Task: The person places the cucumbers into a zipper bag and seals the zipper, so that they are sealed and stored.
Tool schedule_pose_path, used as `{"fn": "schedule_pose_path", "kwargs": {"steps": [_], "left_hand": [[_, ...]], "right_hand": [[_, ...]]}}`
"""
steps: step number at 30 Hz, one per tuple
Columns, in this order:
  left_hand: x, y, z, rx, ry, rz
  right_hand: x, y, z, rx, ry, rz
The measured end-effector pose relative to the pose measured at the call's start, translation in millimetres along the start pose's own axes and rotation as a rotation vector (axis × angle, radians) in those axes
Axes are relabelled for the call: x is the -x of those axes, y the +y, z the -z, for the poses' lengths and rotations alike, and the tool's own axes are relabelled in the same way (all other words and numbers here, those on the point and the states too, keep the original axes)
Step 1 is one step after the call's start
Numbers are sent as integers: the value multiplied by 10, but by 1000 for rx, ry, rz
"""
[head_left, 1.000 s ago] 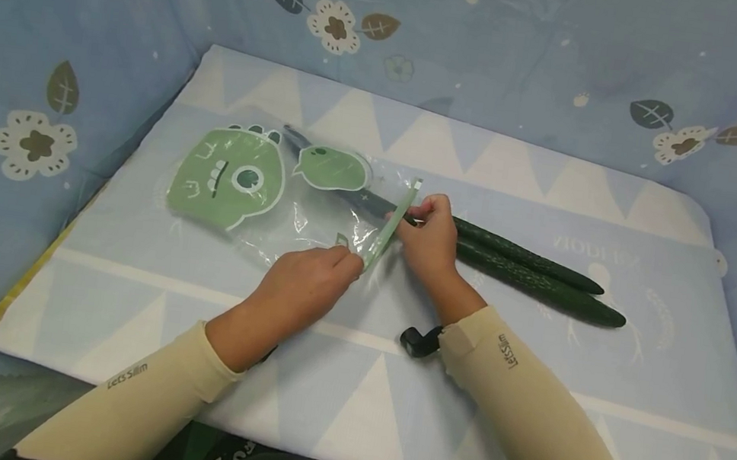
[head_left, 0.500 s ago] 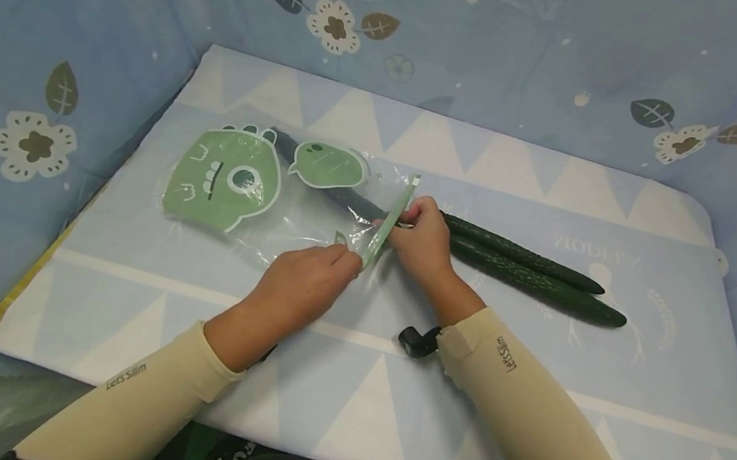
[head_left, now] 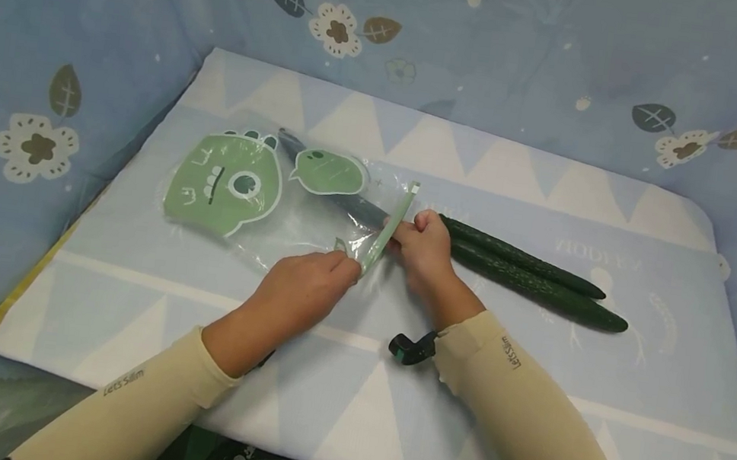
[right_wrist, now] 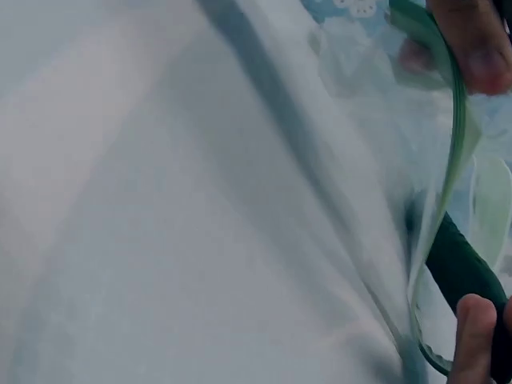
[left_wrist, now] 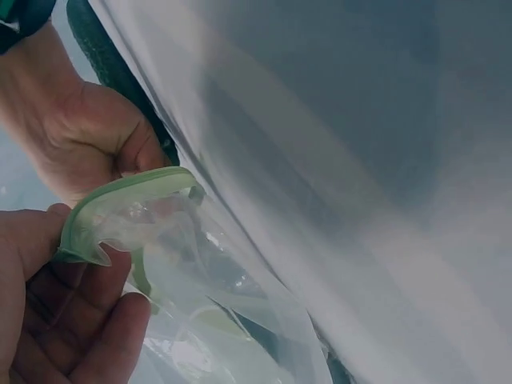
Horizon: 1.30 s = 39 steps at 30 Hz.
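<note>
A clear zip bag (head_left: pixel 286 224) with green cartoon prints lies on the table. My left hand (head_left: pixel 310 284) pinches the near end of its green zip edge, also seen in the left wrist view, where the mouth (left_wrist: pixel 132 184) bows apart. One dark green cucumber (head_left: pixel 360 210) lies mostly inside the bag, slanting under the printed speech bubble. My right hand (head_left: pixel 424 252) is at the bag's mouth; in the right wrist view its fingers (right_wrist: pixel 474 332) grip the end of that cucumber (right_wrist: pixel 464 268).
Two more cucumbers (head_left: pixel 535 281) lie side by side right of my right hand. A patterned cloth covers the table (head_left: pixel 344 426), and a blue flowered curtain (head_left: pixel 500 54) hangs around its back and sides. A black wrist camera (head_left: pixel 412 349) juts from the right sleeve.
My right hand has shifted slightly toward me, its fingers now close at the bag's mouth. The cucumber in the bag slid a little left, then slightly back. My left hand stays on the zip edge.
</note>
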<state>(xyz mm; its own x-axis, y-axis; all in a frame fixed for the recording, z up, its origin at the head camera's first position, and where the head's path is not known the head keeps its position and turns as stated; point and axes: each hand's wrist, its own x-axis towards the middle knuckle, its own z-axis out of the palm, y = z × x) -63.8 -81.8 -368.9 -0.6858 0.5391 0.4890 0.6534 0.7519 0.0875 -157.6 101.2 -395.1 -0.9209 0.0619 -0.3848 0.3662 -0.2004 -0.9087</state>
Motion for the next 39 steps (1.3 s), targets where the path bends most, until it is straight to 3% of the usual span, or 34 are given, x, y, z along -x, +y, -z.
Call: {"fn": "schedule_pose_path", "kwargs": {"steps": [7, 15, 21, 28, 39], "left_hand": [[17, 10, -9, 3, 13, -58], [17, 3, 2, 16, -2, -112], [-12, -3, 11, 21, -3, -60], [-46, -2, 30, 27, 30, -7], [-51, 12, 35, 49, 12, 7]], "right_hand": [[-5, 45, -76, -219, 55, 21], [2, 10, -124, -273, 71, 34], [10, -15, -143, -207, 33, 80], [44, 0, -115, 69, 88, 251], [8, -7, -69, 109, 262, 367]]}}
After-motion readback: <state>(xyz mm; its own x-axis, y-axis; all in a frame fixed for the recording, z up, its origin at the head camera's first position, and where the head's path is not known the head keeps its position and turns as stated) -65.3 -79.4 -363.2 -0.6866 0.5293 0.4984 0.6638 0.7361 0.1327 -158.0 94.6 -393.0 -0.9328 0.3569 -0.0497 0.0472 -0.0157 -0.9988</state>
